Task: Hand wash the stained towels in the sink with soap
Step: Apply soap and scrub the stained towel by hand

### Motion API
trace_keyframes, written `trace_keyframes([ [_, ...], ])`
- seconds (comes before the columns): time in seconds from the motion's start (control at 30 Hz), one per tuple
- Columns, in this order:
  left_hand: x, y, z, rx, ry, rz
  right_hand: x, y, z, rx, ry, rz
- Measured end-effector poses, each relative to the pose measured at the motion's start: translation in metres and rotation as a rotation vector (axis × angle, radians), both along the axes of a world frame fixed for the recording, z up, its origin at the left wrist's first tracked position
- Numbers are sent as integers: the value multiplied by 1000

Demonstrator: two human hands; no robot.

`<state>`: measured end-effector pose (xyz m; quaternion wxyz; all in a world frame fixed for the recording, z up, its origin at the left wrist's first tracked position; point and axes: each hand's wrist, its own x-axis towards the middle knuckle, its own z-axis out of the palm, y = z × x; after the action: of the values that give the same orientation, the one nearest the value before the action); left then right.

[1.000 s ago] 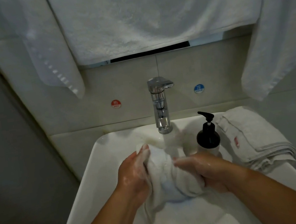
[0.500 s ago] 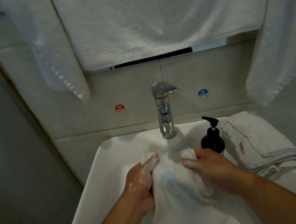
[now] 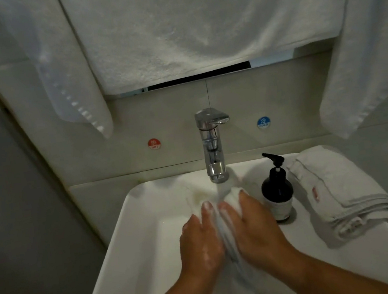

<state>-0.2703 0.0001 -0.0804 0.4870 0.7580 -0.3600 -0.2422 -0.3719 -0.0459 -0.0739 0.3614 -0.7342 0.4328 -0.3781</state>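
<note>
- the left hand [image 3: 200,240] and the right hand [image 3: 253,228] press a wet white towel [image 3: 221,228] between them, low in the white sink [image 3: 135,231], just in front of the back rim.
- both hands are closed on the towel: palms face each other, fingers point toward the back wall, and soap foam shows on the left hand's knuckles and on both thumbs.
- a bunched end of the towel sticks out past the fingertips, directly under the spout of the chrome tap [image 3: 212,144], where water runs down onto it.
- a yellowish mark [image 3: 199,192] shows just left of the water stream; i cannot tell if it is on the towel or on the basin.
- a dark pump soap bottle [image 3: 277,189] stands upright on the sink's right rim near the back, just beside the right hand.
- a folded grey-white towel stack [image 3: 340,190] lies at the sink's back right corner, with a small red stain [image 3: 315,193] on its top fold.
- on the wall behind the back rim, a red hot sticker [image 3: 154,144] sits left of the tap and a blue cold sticker [image 3: 263,122] right of it.
- white hanging towels [image 3: 194,21] drape above the tap.
</note>
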Motion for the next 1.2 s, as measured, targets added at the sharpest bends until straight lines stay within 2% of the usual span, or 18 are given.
trace_keyframes([
  [0.13, -17, 4, 5, 57, -261, -147, -5, -33, -3, 118, -59, -164],
  [0.23, -11, -5, -3, 35, -97, -101, -9, -18, -12, 81, 122, -76],
  [0.3, -3, -9, -11, 79, -47, -13, -4, 2, -8, 22, 142, 9],
  [0.37, 0, -4, -17, 100, -82, -32, 1, 5, -3, -32, 76, 42],
  [0.47, -9, 3, -9, 18, -213, -153, -4, -29, -2, 52, 19, -122],
  [0.57, -8, -2, -7, -50, -195, -158, -10, -29, -10, 61, 239, -52],
  [0.63, 2, -8, -12, 41, -155, -65, -7, -11, -13, -2, 337, 13],
  [0.73, 4, -4, -16, 174, -218, -82, -3, -6, -4, -73, 215, 12],
  [0.83, -10, 3, -7, 25, -249, -140, -6, -29, 7, 18, 179, -160],
  [0.9, -10, -1, -4, -56, -222, -105, -9, -26, 6, 63, 238, -161],
  [1.0, 6, -11, -13, 103, -187, -56, -4, 6, 3, -79, 231, 7],
  [1.1, 8, -5, -21, 232, -240, -185, 1, 3, 1, -120, 233, 25],
  [1.2, -5, 0, -10, 2, -261, -213, -5, -30, 3, 36, 217, -136],
])
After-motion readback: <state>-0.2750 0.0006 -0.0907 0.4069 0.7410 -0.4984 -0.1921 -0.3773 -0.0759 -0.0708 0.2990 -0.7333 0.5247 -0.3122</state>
